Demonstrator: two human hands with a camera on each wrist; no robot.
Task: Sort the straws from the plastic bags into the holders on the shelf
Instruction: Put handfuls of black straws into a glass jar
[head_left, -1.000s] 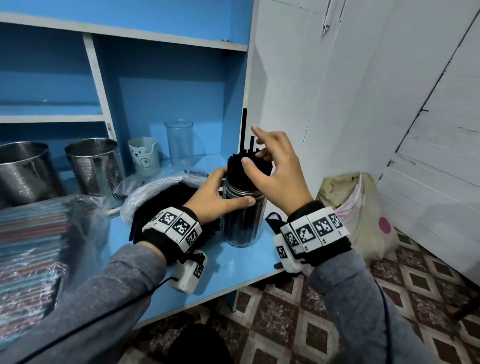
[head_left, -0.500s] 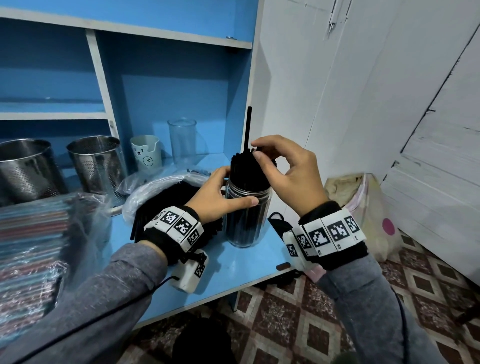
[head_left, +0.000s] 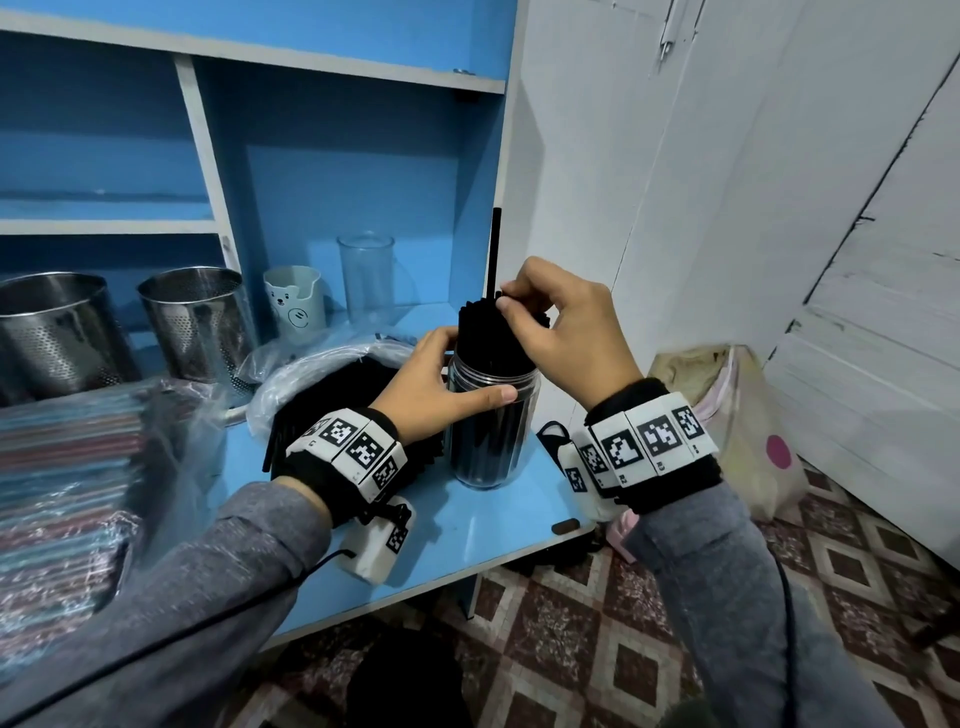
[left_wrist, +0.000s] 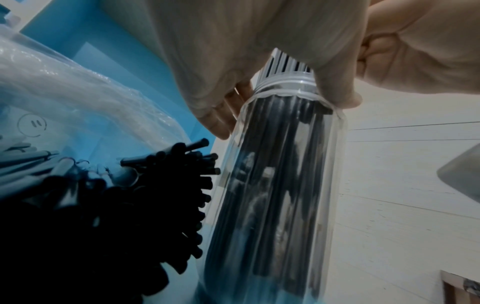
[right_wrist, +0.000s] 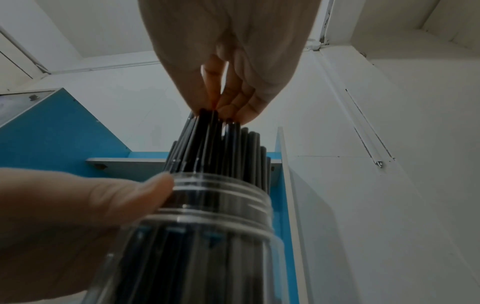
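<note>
Near the centre of the head view, a clear plastic jar (head_left: 492, 426) is standing upright on the blue shelf (head_left: 498, 525), packed full of black straws (head_left: 488, 338) whose tops are rising above its threaded mouth. The left hand (head_left: 431, 384) is wrapping around the jar's neck from the left, thumb lying across the front just under the rim and fingers curling behind it. The right hand (head_left: 566, 338) is sitting directly above the jar, its fingers bunching together and pinching the tops of a few straws; in the right wrist view the fingertips (right_wrist: 228, 107) are touching the straw ends. One straw (head_left: 493, 249) is sticking up well above the rest, just left of the right hand.

Left of the jar, an open plastic bag (head_left: 322, 374) is holding a loose heap of more black straws (left_wrist: 161, 185). At the far left edge, a second bag (head_left: 67, 467) of coloured straws is lying flat.

Farther back on the shelf, two perforated metal holders (head_left: 192, 317), a small pale cup (head_left: 293, 306) with a bear face and a clear glass (head_left: 366, 275) are standing in a row.
</note>
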